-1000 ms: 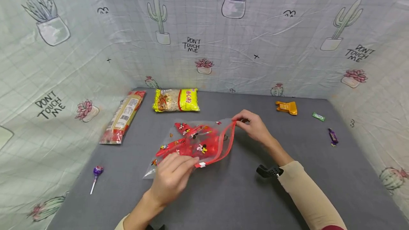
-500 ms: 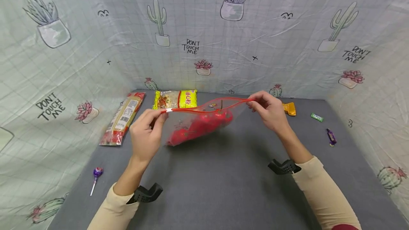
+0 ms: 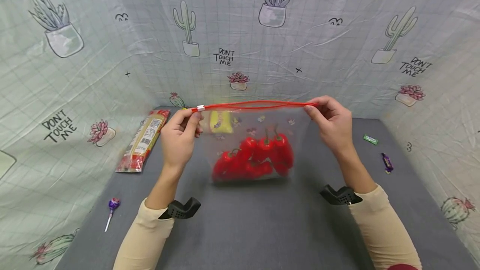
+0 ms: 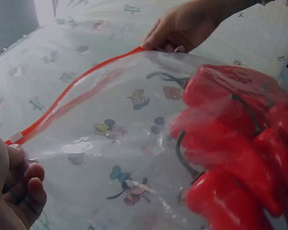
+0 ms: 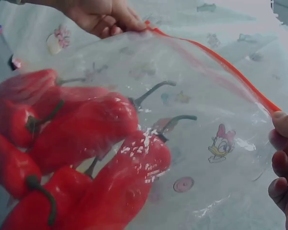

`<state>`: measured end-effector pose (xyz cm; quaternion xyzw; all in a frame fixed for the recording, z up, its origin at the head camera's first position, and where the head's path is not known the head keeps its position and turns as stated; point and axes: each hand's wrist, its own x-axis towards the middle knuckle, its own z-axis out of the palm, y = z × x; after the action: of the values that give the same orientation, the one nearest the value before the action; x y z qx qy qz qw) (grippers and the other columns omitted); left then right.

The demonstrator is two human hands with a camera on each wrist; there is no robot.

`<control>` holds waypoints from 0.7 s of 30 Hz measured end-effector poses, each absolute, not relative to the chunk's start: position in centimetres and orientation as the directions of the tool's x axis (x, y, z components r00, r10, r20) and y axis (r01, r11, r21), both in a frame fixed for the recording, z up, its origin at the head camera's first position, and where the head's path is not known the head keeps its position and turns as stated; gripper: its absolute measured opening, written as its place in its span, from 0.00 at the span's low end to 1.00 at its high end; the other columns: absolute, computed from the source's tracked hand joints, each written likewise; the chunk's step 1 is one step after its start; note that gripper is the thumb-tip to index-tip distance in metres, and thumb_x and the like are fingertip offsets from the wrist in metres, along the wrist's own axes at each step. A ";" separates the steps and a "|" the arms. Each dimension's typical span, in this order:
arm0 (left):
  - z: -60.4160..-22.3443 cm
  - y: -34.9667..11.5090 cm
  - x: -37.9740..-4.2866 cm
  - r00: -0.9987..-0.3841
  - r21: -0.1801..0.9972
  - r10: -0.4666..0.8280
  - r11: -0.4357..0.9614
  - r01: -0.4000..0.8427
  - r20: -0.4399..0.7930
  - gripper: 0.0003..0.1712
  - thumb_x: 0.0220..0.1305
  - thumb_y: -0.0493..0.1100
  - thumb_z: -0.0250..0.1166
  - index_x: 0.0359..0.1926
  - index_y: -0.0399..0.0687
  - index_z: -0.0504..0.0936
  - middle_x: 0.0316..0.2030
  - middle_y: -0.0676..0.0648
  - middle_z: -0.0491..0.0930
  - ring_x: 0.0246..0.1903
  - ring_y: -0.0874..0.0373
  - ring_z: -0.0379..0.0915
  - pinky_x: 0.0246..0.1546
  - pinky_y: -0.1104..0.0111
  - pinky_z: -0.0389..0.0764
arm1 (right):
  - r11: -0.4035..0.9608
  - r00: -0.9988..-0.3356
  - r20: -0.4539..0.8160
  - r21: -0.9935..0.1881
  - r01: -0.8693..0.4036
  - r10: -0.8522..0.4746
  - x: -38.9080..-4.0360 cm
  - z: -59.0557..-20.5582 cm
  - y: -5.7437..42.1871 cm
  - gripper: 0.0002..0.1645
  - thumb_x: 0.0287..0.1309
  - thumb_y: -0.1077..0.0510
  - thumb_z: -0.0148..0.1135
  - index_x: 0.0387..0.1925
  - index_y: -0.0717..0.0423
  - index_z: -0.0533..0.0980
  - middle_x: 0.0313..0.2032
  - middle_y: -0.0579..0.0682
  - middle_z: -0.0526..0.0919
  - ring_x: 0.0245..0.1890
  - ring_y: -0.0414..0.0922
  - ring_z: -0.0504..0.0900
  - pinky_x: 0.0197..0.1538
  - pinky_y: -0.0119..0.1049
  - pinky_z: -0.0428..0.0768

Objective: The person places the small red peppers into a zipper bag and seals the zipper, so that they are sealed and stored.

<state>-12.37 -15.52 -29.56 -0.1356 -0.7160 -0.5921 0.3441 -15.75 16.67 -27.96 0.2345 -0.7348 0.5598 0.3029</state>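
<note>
A clear zip bag [image 3: 255,122] with a red zip edge and cartoon prints hangs upright between my hands. Several red peppers [image 3: 264,149] with green stems lie in its lower part. My left hand [image 3: 178,136] pinches the top left corner, beside the white slider [image 3: 201,108]. At the opposite top corner my right hand [image 3: 331,126] pinches the red edge between thumb and fingers. Both wrist views show the peppers [image 4: 230,148] through the plastic, and the red edge [image 5: 221,60] stretched from hand to hand. The lips of the bag bow slightly apart in the middle.
On the grey table [image 3: 247,228], a long red-and-yellow packet [image 3: 144,141] lies at left and a lollipop [image 3: 112,211] nearer. A yellow packet [image 3: 221,122] shows through the bag. At right are a green wrapped sweet [image 3: 370,139] and a purple one [image 3: 387,162]. A printed curtain surrounds the table.
Both hands have raised the bag from lying on the table to hanging upright and spread its top edge. The peppers have slid to the bottom. My right arm now hides the orange packet.
</note>
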 end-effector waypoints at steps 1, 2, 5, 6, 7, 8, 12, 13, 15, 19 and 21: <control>-29.8 -15.4 -12.3 -0.749 0.772 -0.203 0.262 0.579 0.631 0.10 0.63 0.36 0.60 0.38 0.30 0.80 0.26 0.35 0.79 0.19 0.57 0.73 0.22 0.75 0.77 | 0.276 -0.711 0.703 -0.682 -0.678 -0.011 -15.7 -28.1 16.8 0.08 0.52 0.70 0.64 0.34 0.72 0.77 0.27 0.39 0.79 0.23 0.37 0.72 0.29 0.22 0.73; -30.0 -15.3 -12.3 -0.768 0.786 -0.192 0.262 0.560 0.612 0.10 0.64 0.36 0.60 0.38 0.29 0.80 0.27 0.34 0.79 0.20 0.55 0.74 0.22 0.75 0.78 | 0.287 -0.717 0.697 -0.683 -0.672 -0.021 -15.6 -28.3 17.0 0.08 0.52 0.70 0.64 0.35 0.72 0.77 0.27 0.39 0.79 0.23 0.37 0.72 0.29 0.22 0.72; -30.7 -15.2 -12.2 -0.802 0.803 -0.155 0.282 0.524 0.578 0.10 0.65 0.36 0.59 0.40 0.30 0.80 0.29 0.31 0.80 0.21 0.49 0.74 0.23 0.73 0.79 | 0.302 -0.732 0.680 -0.689 -0.659 -0.042 -15.4 -28.9 17.4 0.08 0.52 0.71 0.64 0.35 0.72 0.77 0.28 0.42 0.79 0.23 0.38 0.72 0.28 0.22 0.72; -30.8 -15.2 -12.2 -0.805 0.803 -0.147 0.289 0.520 0.574 0.10 0.65 0.36 0.58 0.40 0.30 0.80 0.30 0.31 0.81 0.22 0.47 0.74 0.23 0.73 0.79 | 0.296 -0.737 0.675 -0.695 -0.655 -0.047 -15.4 -29.0 17.5 0.08 0.52 0.71 0.63 0.36 0.72 0.77 0.28 0.43 0.79 0.23 0.38 0.72 0.28 0.23 0.73; -31.0 -15.2 -12.2 -0.805 0.801 -0.141 0.293 0.522 0.576 0.10 0.65 0.36 0.58 0.42 0.31 0.79 0.31 0.31 0.81 0.22 0.46 0.74 0.24 0.73 0.79 | 0.293 -0.739 0.672 -0.697 -0.654 -0.050 -15.4 -29.1 17.5 0.08 0.52 0.71 0.63 0.36 0.72 0.77 0.28 0.44 0.79 0.23 0.38 0.72 0.28 0.23 0.73; -31.0 -15.3 -12.2 -0.803 0.797 -0.134 0.292 0.528 0.581 0.10 0.65 0.35 0.58 0.43 0.31 0.79 0.32 0.32 0.82 0.22 0.46 0.74 0.24 0.73 0.79 | 0.293 -0.741 0.670 -0.699 -0.652 -0.053 -15.4 -29.2 17.6 0.08 0.52 0.71 0.63 0.36 0.71 0.77 0.28 0.44 0.79 0.24 0.38 0.72 0.29 0.23 0.73; -31.1 -15.5 -12.4 -0.781 0.774 -0.115 0.279 0.568 0.614 0.11 0.64 0.34 0.58 0.46 0.33 0.79 0.32 0.33 0.82 0.22 0.50 0.73 0.25 0.73 0.78 | 0.303 -0.741 0.668 -0.694 -0.654 -0.069 -15.4 -29.0 17.8 0.09 0.52 0.71 0.63 0.37 0.71 0.77 0.29 0.44 0.79 0.25 0.38 0.74 0.29 0.23 0.73; -31.1 -15.5 -12.5 -0.775 0.770 -0.112 0.270 0.578 0.622 0.11 0.64 0.34 0.59 0.46 0.34 0.80 0.32 0.33 0.82 0.21 0.51 0.73 0.25 0.73 0.78 | 0.312 -0.739 0.670 -0.688 -0.655 -0.075 -15.4 -28.9 17.8 0.09 0.52 0.71 0.63 0.37 0.71 0.77 0.29 0.43 0.79 0.25 0.37 0.74 0.29 0.23 0.73; -31.5 -15.7 -13.0 -0.754 0.752 -0.116 0.259 0.605 0.647 0.10 0.63 0.34 0.60 0.45 0.36 0.81 0.32 0.34 0.82 0.21 0.55 0.73 0.25 0.73 0.78 | 0.319 -0.738 0.669 -0.682 -0.658 -0.089 -15.4 -28.8 17.9 0.09 0.52 0.71 0.63 0.37 0.71 0.77 0.29 0.42 0.79 0.25 0.38 0.74 0.29 0.23 0.73; -32.5 -16.3 -14.1 -0.705 0.709 -0.137 0.289 0.644 0.696 0.08 0.62 0.38 0.62 0.42 0.45 0.84 0.30 0.44 0.82 0.20 0.60 0.73 0.22 0.75 0.75 | 0.320 -0.739 0.667 -0.682 -0.657 -0.097 -15.4 -28.7 18.0 0.08 0.52 0.72 0.62 0.37 0.71 0.77 0.29 0.43 0.79 0.25 0.38 0.74 0.30 0.23 0.73; -32.7 -16.6 -14.4 -0.687 0.691 -0.145 0.321 0.647 0.712 0.07 0.61 0.40 0.63 0.40 0.49 0.85 0.28 0.48 0.80 0.19 0.62 0.73 0.20 0.75 0.73 | 0.321 -0.740 0.665 -0.683 -0.656 -0.097 -15.3 -28.7 18.2 0.08 0.53 0.72 0.62 0.36 0.71 0.77 0.29 0.43 0.79 0.25 0.37 0.74 0.30 0.23 0.73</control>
<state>-14.36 -16.57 -32.67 -0.1718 -0.7306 -0.5567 0.3561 -15.34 18.16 -28.68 0.2448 -0.7686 0.5286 0.2643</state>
